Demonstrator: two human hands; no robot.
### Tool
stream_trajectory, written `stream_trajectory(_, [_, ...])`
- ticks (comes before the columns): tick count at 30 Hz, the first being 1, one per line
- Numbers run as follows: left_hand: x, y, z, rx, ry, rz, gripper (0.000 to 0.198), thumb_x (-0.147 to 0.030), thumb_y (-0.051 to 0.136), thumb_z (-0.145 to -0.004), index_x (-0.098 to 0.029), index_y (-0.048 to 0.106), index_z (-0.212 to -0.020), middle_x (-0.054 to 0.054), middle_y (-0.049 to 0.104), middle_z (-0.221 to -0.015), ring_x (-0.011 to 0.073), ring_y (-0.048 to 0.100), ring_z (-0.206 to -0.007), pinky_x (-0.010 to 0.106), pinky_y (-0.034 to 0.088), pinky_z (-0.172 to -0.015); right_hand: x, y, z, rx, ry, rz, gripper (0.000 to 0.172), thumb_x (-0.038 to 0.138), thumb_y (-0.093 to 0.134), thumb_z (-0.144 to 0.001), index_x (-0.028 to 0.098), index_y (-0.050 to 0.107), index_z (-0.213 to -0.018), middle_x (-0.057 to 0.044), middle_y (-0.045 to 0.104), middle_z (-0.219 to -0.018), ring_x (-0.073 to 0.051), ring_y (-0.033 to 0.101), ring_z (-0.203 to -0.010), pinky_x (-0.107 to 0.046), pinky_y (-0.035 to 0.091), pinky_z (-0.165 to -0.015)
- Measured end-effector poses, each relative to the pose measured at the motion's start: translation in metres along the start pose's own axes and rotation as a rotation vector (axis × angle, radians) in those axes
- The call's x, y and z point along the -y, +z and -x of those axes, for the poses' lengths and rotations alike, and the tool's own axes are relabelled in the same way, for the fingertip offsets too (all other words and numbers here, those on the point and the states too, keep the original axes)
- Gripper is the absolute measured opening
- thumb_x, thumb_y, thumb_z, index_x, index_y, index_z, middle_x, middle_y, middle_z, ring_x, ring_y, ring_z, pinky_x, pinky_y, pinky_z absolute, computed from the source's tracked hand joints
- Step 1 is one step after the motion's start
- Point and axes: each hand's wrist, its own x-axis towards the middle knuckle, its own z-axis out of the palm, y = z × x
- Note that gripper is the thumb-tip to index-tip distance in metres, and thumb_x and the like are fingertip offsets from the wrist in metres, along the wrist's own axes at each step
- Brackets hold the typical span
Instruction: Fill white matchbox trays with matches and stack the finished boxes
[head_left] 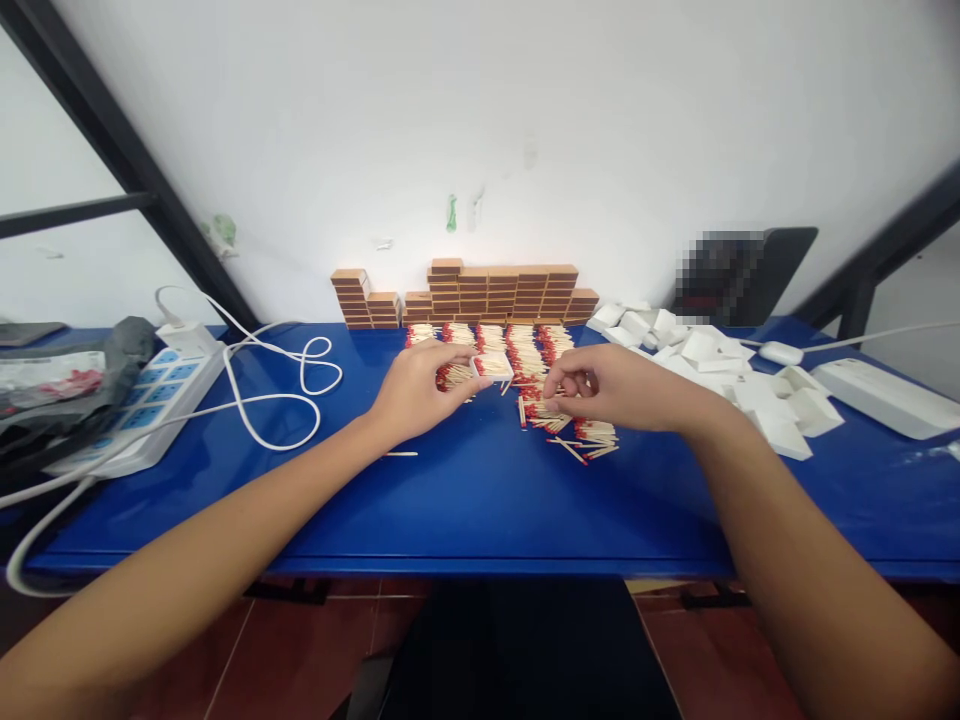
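Observation:
My left hand (416,385) grips a small white matchbox tray (493,366) with red-tipped matches in it, held just above the blue table (465,500). My right hand (611,388) is closed in a pinch over a loose heap of red-tipped matches (559,415), fingertips touching a few of them. Rows of more matches (517,345) lie behind both hands. A single match (401,454) lies apart by my left wrist.
Brown matchbox sleeves (480,292) are stacked along the white wall. Several empty white trays (720,365) are piled at the right. A white power strip (142,400) with looping cables (277,400) sits left, a white flat device (885,398) far right.

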Motion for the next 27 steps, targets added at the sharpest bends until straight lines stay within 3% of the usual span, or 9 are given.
stream_trajectory(14, [0.0, 0.001, 0.0, 0.042, 0.011, -0.015, 0.034, -0.049, 0.083, -0.092, -0.022, 0.08, -0.114, 0.008, 0.084, -0.11, 0.0258, 0.078, -0.101, 0.04, 0.061, -0.09, -0.008, 0.003, -0.001, 0.16, 0.084, 0.014, 0.012, 0.035, 0.077, -0.083, 0.024, 0.08, -0.084, 0.0, 0.068, -0.067, -0.015, 0.056, -0.059, -0.029, 0.039, -0.053])
stream_trajectory(22, [-0.001, 0.0, 0.0, 0.058, 0.013, -0.016, 0.033, -0.048, 0.083, -0.092, -0.023, 0.081, -0.114, 0.007, 0.084, -0.11, 0.0259, 0.077, -0.101, 0.04, 0.06, -0.09, -0.014, 0.005, -0.001, 0.186, 0.074, 0.058, 0.012, 0.034, 0.071, -0.086, 0.024, 0.078, -0.087, -0.002, 0.073, -0.074, -0.017, 0.059, -0.063, -0.03, 0.042, -0.055])
stream_trajectory(27, [-0.002, -0.001, 0.0, 0.059, 0.017, -0.009, 0.033, -0.048, 0.083, -0.092, -0.023, 0.081, -0.114, 0.007, 0.084, -0.111, 0.0257, 0.077, -0.101, 0.04, 0.06, -0.09, -0.015, 0.008, -0.002, 0.187, 0.063, 0.055, 0.009, 0.031, 0.068, -0.084, 0.024, 0.075, -0.083, 0.0, 0.068, -0.069, -0.016, 0.055, -0.061, -0.03, 0.041, -0.055])
